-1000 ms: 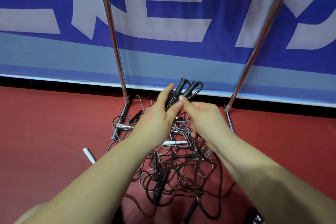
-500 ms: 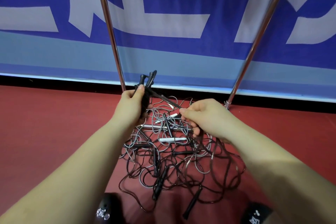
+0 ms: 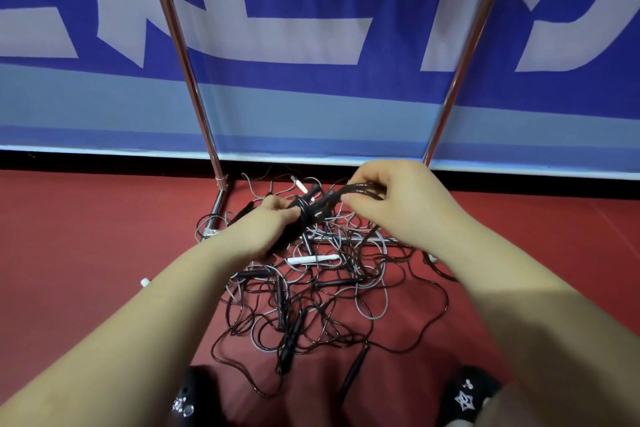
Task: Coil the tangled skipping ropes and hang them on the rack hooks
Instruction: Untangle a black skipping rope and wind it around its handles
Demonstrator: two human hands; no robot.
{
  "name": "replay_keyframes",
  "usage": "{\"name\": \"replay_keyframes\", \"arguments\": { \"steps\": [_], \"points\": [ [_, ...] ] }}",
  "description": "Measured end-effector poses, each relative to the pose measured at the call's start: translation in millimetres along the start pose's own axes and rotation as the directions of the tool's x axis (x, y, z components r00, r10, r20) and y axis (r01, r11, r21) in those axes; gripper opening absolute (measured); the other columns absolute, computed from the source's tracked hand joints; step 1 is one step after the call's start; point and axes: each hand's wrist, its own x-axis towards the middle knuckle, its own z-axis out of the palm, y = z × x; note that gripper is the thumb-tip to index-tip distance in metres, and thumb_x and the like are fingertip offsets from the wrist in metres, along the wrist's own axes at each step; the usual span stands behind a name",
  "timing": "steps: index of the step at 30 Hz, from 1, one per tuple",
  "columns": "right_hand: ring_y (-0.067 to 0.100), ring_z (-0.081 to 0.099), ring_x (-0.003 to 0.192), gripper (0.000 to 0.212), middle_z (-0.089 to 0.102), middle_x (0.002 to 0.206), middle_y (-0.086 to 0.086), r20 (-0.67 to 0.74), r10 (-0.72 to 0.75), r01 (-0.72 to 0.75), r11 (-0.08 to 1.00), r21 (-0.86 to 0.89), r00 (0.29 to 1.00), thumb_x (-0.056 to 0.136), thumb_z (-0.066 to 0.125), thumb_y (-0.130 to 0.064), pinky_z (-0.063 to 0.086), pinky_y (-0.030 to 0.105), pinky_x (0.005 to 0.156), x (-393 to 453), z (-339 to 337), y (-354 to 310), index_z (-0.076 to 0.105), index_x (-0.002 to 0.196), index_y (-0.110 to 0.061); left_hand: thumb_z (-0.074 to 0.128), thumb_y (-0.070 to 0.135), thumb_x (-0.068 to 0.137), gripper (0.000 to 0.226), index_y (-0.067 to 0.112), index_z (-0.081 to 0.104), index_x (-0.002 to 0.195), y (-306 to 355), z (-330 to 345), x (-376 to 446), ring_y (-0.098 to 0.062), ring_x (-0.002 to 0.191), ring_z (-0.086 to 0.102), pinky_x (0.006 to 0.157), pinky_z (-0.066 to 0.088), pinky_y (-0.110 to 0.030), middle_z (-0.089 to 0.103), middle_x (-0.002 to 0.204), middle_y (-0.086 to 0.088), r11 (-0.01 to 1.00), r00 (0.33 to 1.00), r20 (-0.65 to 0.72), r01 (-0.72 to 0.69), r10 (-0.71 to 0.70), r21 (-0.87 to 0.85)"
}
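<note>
A tangled heap of black and grey skipping ropes [image 3: 311, 308] lies on the red floor between the legs of a chrome rack [image 3: 180, 45]. My left hand [image 3: 263, 232] grips a pair of black rope handles [image 3: 313, 210] just above the heap. My right hand [image 3: 391, 204] pinches a bundle of black cord loops [image 3: 363, 188] that runs from those handles. A white handle [image 3: 313, 259] lies in the heap below my hands. The rack's hooks are out of view above.
The rack's second chrome upright [image 3: 471, 45] rises at the right, and its base bar [image 3: 218, 211] lies on the floor at the left. A blue and white banner [image 3: 311, 97] hangs behind. My black shoes [image 3: 187, 402] stand at the heap's near edge. Another white handle [image 3: 145, 282] pokes out by my left forearm.
My left hand has come down and to the right with the black handles. My right hand has gathered the cord into loops and moved up to the right of the handles.
</note>
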Motion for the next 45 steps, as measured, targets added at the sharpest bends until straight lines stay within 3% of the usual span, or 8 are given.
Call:
{"name": "replay_keyframes", "arguments": {
  "steps": [10, 17, 22, 29, 33, 38, 42, 45],
  "points": [
    [0.013, 0.062, 0.076, 0.004, 0.068, 0.077, -0.007, -0.030, 0.000, 0.001, 1.000, 0.031, 1.000, 0.083, 0.070, -0.031, 0.051, 0.034, 0.076, 2.4, -8.4, 19.3, 0.067, 0.081, -0.030, 0.068, 0.029, 0.087, 0.017, 0.030, 0.057, 0.100, -3.8, 7.0, -7.3, -0.019, 0.065, 0.050, 0.061, 0.035, -0.031, 0.064, 0.069, 0.006, 0.976, 0.959, 0.236, -0.186, 0.156, 0.114],
    [0.008, 0.061, 0.076, 0.006, 0.065, 0.077, -0.012, 0.036, -0.035, 0.032, 0.997, 0.075, 0.999, 0.083, 0.070, -0.028, 0.047, 0.026, 0.073, 1.6, 2.1, 11.6, 0.065, 0.080, -0.030, 0.069, 0.023, 0.087, 0.017, 0.032, 0.061, 0.099, 3.2, 10.7, -14.4, 0.010, 0.058, 0.054, 0.060, 0.039, -0.004, 0.062, 0.077, 0.013, 0.917, 0.932, 0.248, -0.324, 0.266, 0.232],
    [0.011, 0.063, 0.078, 0.007, 0.070, 0.080, -0.009, -0.011, 0.019, -0.018, 0.997, 0.080, 1.000, 0.080, 0.073, -0.031, 0.048, 0.028, 0.076, 7.5, -2.8, 18.1, 0.073, 0.083, -0.025, 0.074, 0.012, 0.080, 0.029, 0.026, 0.065, 0.104, 8.1, 5.8, -21.5, -0.015, 0.094, 0.065, 0.090, 0.049, -0.025, 0.071, 0.104, -0.003, 0.916, 0.901, 0.303, -0.368, 0.309, 0.160],
    [0.003, 0.064, 0.076, 0.005, 0.072, 0.078, -0.010, 0.006, 0.065, -0.065, 0.964, 0.259, 0.998, 0.076, 0.075, -0.035, 0.046, 0.014, 0.071, 8.3, -10.1, 21.8, 0.073, 0.075, -0.030, 0.076, 0.000, 0.072, 0.036, 0.019, 0.066, 0.100, 16.8, -10.5, -34.6, -0.007, 0.088, 0.066, 0.076, 0.049, -0.015, 0.072, 0.095, 0.002, 0.912, 0.840, 0.363, -0.398, 0.404, -0.094],
    [0.011, 0.067, 0.080, 0.020, 0.074, 0.080, -0.004, 0.072, 0.166, -0.180, 0.926, 0.332, 0.984, 0.076, 0.070, -0.046, 0.048, 0.022, 0.080, 10.9, -5.3, 24.0, 0.074, 0.069, -0.027, 0.075, 0.008, 0.069, 0.035, 0.021, 0.065, 0.099, 20.0, -14.7, -41.7, 0.000, 0.082, 0.064, 0.073, 0.048, -0.012, 0.070, 0.085, 0.014, 0.883, 0.827, 0.311, -0.450, 0.468, -0.132],
    [0.005, 0.048, 0.040, 0.030, 0.055, 0.043, -0.005, 0.286, 0.210, -0.300, 0.898, 0.321, 0.935, 0.100, 0.045, -0.022, 0.042, 0.022, 0.055, 13.4, 19.2, 11.4, 0.060, 0.075, -0.011, 0.068, 0.020, 0.070, 0.031, 0.032, 0.070, 0.098, 15.9, -25.6, -34.0, -0.008, 0.085, 0.065, 0.074, 0.049, -0.019, 0.072, 0.098, 0.007, 0.860, 0.867, 0.113, -0.451, 0.485, -0.238],
    [0.016, 0.055, 0.051, 0.033, 0.062, 0.057, 0.001, 0.348, 0.124, -0.227, 0.934, 0.274, 0.929, 0.102, 0.037, -0.026, 0.047, 0.039, 0.065, 12.4, 34.6, 0.2, 0.054, 0.075, -0.018, 0.070, 0.021, 0.073, 0.028, 0.028, 0.073, 0.100, 11.4, -29.1, -27.2, -0.021, 0.088, 0.061, 0.084, 0.044, -0.038, 0.071, 0.100, -0.005, 0.864, 0.915, -0.050, -0.396, 0.401, -0.310],
    [0.024, 0.058, 0.057, 0.032, 0.065, 0.063, 0.002, 0.439, 0.106, -0.206, 0.960, 0.188, 0.892, 0.102, 0.038, -0.033, 0.044, 0.036, 0.064, 11.2, 38.1, -4.9, 0.052, 0.080, -0.014, 0.069, 0.015, 0.085, 0.023, 0.027, 0.072, 0.104, 9.6, -26.6, -24.9, -0.014, 0.082, 0.062, 0.078, 0.045, -0.032, 0.072, 0.093, -0.002, 0.875, 0.911, -0.199, -0.404, 0.361, -0.265]
  ]
}}
